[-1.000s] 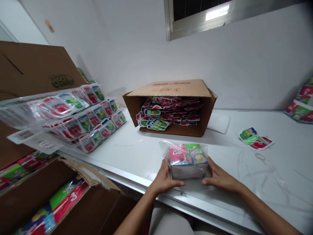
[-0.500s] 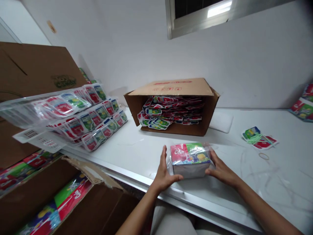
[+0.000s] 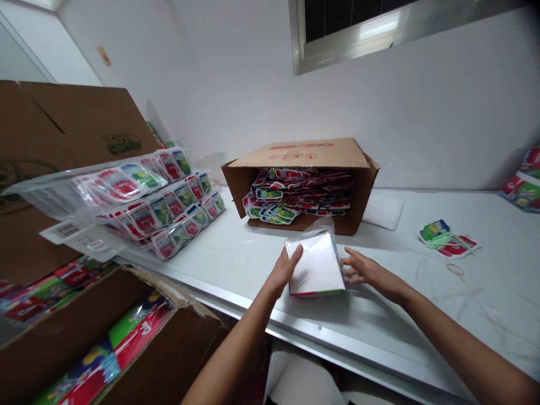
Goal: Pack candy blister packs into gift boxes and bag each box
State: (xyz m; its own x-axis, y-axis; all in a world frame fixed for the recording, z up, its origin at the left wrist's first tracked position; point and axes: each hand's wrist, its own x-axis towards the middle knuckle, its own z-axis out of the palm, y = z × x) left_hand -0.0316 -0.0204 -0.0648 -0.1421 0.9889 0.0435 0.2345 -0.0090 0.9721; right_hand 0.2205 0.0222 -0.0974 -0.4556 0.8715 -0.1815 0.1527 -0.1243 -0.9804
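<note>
A clear plastic bag holding a stack of cards (image 3: 315,264) lies on the white table (image 3: 485,304), its plain white side facing up and a red and green edge showing at the bottom. My left hand (image 3: 283,271) presses against the bag's left side. My right hand (image 3: 366,271) touches its right side with the fingers spread. Both hands hold the stack between them.
A cardboard box on its side (image 3: 301,183) full of colourful cards sits behind the bag. Clear trays of cards (image 3: 143,199) are stacked at the left. An open carton (image 3: 105,343) stands below the table edge. A banded card bundle (image 3: 447,239) and a rubber band (image 3: 454,269) lie at the right.
The bagged stack has been turned over: its Cola and Sprite printed face no longer shows and the white back faces up. My hands shifted with it, fingers now more open.
</note>
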